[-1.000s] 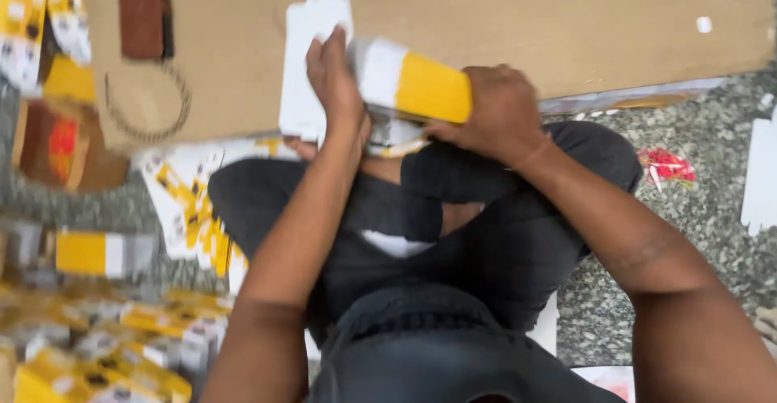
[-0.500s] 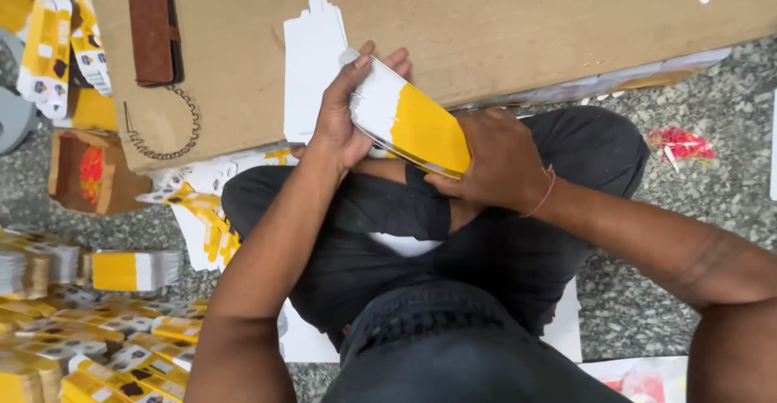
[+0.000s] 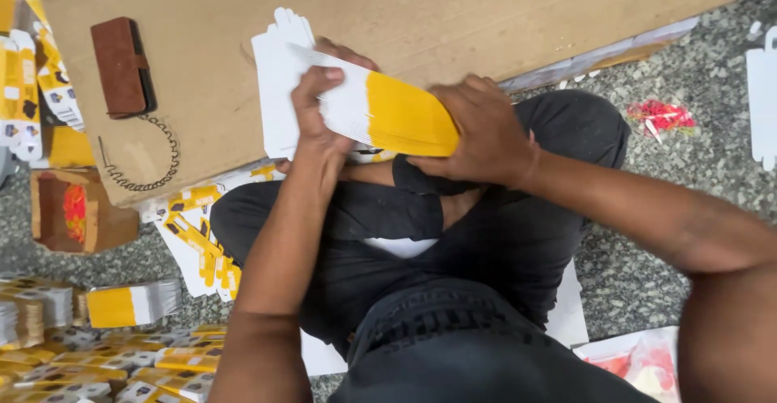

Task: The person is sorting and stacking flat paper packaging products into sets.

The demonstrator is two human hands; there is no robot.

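Cartons (image 3: 388, 112), a flat stack of yellow-and-white folded blanks, sit gripped between both hands above the person's lap, at the near edge of the cardboard sheet (image 3: 453, 14). Left hand (image 3: 317, 116) curls over the white end, fingers wrapped on top and thumb beneath, clamping the stack. Right hand (image 3: 481, 132) closes over the yellow end, fingers bent around its edge. The stack lies tilted, white end toward the sheet's middle.

Just behind the white end, white blanks (image 3: 275, 87) with scalloped tabs lie flat on the sheet, partly hidden by the left hand. Near the sheet's left edge lies a brown wallet (image 3: 121, 67), and a metal chain (image 3: 150, 172) loops below it toward the near left corner.

More yellow printed blanks (image 3: 198, 241) spill from under the sheet's near edge beside the left knee. A banded bundle (image 3: 133, 304) of yellow-and-white cartons lies on the floor left of the leg, with loose heaps (image 3: 89, 362) of them in the bottom left corner. A small brown box (image 3: 73, 213) stands open at the left. Red scraps (image 3: 660, 116) lie on the speckled grey stone floor (image 3: 696, 184) at the right, and a white blank (image 3: 762, 95) shows at the right edge. The person sits cross-legged in dark trousers.
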